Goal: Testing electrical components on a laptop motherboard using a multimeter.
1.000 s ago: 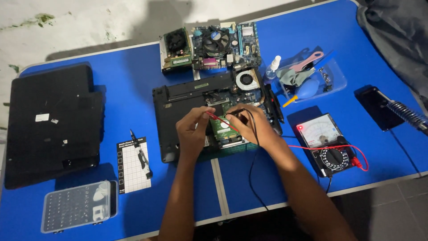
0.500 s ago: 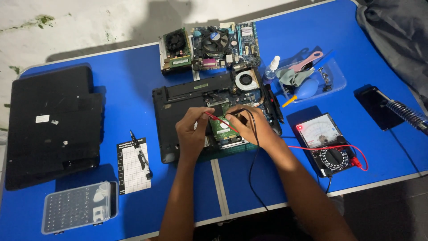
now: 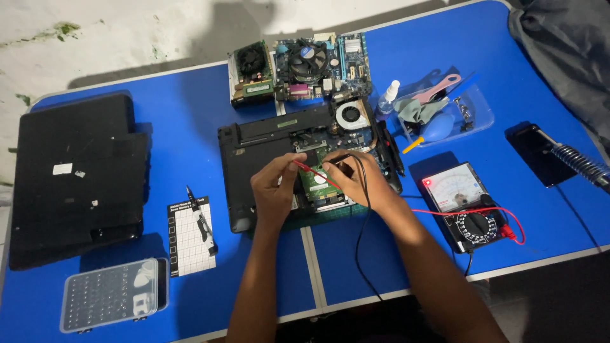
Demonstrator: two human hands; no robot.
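An opened black laptop base [image 3: 254,149] lies in the middle of the blue table [image 3: 178,114], its green circuit board [image 3: 318,184] exposed. My left hand [image 3: 274,188] pinches a thin red test probe [image 3: 311,173] whose tip rests on the board. My right hand [image 3: 357,179] grips a black test probe [image 3: 338,159] just beside it. Red and black leads [image 3: 445,213] run from the probes to an analogue multimeter [image 3: 462,203] at the right.
A desktop motherboard with fan [image 3: 318,63] and a green card [image 3: 251,71] lie behind the laptop. A black laptop lid [image 3: 73,171] is at the left, a screw mat [image 3: 188,236] and clear parts box [image 3: 111,293] at front left. A tool pouch [image 3: 438,108] and soldering iron stand [image 3: 559,159] are at the right.
Both hands have stayed over the circuit board with the probes. The probe tips have shifted only slightly.
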